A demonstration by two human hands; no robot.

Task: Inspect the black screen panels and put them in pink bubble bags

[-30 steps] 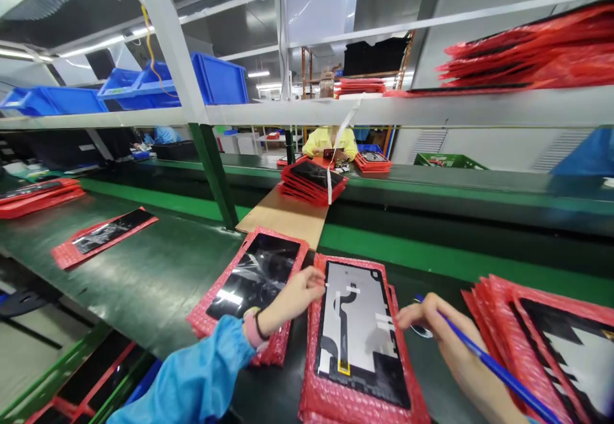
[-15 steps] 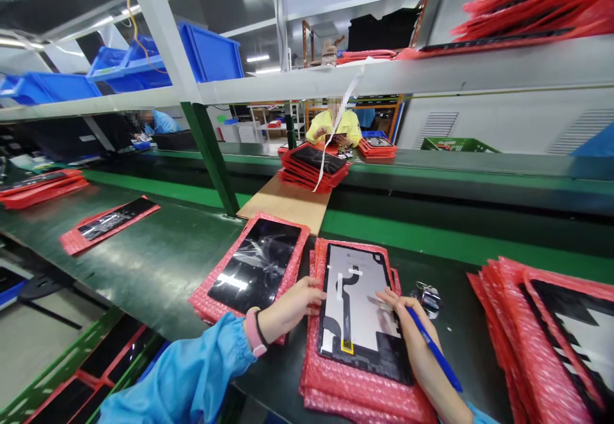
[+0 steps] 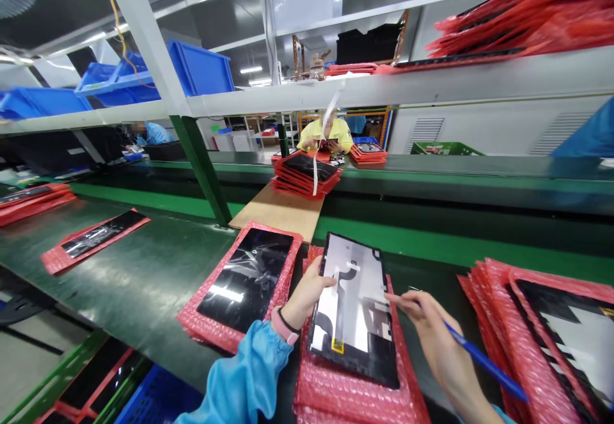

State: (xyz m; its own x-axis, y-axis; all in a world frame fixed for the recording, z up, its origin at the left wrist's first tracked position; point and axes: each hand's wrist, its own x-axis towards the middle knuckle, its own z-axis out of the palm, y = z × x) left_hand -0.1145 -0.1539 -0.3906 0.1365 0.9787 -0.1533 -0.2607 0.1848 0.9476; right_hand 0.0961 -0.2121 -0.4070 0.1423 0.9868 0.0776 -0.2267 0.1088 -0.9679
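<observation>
A tablet-like display panel [image 3: 367, 283], silver-white back up with black edges and a small yellow label, is tilted above a stack of red bubble-wrap sleeves [image 3: 348, 401]. My left hand [image 3: 307, 291] grips its left edge, thumb on the back and fingers underneath. By the panel's right edge is my right hand [image 3: 439, 331], closed around a blue pen [image 3: 489, 363] that points back toward me; its fingertips reach the edge, though contact is unclear. Left of the stack, a glossy black screen [image 3: 249, 277] lies on another red bubble-wrap pile [image 3: 215, 331].
More panels in red wrap [image 3: 508, 341] are piled at the right. A wooden board [image 3: 278, 213] bears a stack of red-wrapped screens [image 3: 307, 178]. Across the bench sits a person in yellow [image 3: 340, 131]. A green post [image 3: 201, 171] and white shelf beam [image 3: 384, 88] stand ahead.
The panel has been lifted and tilted off the wrap, with my left hand now holding its left edge. My right hand has shifted right to the panel's edge, keeping the pen.
</observation>
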